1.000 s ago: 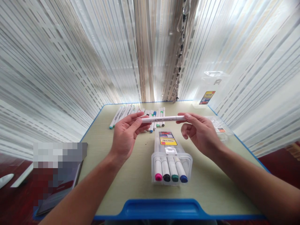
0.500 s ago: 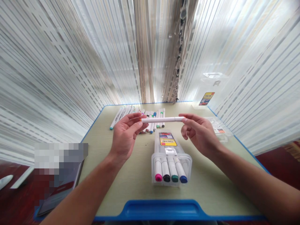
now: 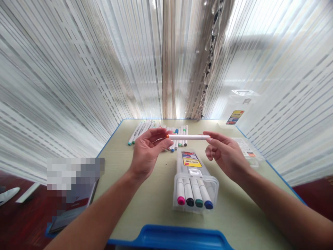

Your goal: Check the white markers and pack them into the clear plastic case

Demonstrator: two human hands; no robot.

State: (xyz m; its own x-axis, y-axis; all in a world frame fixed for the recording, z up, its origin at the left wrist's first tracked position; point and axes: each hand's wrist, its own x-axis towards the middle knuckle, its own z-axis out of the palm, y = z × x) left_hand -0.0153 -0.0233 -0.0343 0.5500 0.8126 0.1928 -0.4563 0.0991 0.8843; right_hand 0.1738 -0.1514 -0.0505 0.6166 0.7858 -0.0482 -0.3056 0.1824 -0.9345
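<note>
A white marker (image 3: 187, 137) with an orange end is held level above the table between both hands. My left hand (image 3: 150, 150) pinches its orange end between thumb and fingers. At the other end, the thumb and index finger of my right hand (image 3: 225, 152) grip the tip, its remaining fingers curled. Below the marker lies a clear plastic marker case (image 3: 179, 166) with a yellow label. Pink, black, green and blue marker ends show in its front. Behind my left hand, several loose markers (image 3: 140, 131) lie in a row, partly hidden by the fingers.
A clear case lid (image 3: 248, 107) with a label stands at the far right corner, another clear plastic piece (image 3: 246, 147) lying before it. A dark flat device (image 3: 70, 215) rests at the table's left edge. The table (image 3: 145, 205) has a blue front tray (image 3: 182, 236); striped curtains (image 3: 125, 52) hang behind.
The view has shifted a little, so the scene sits further right and lower. The marker is still held at both ends, with more of its orange end showing at my left fingers.
</note>
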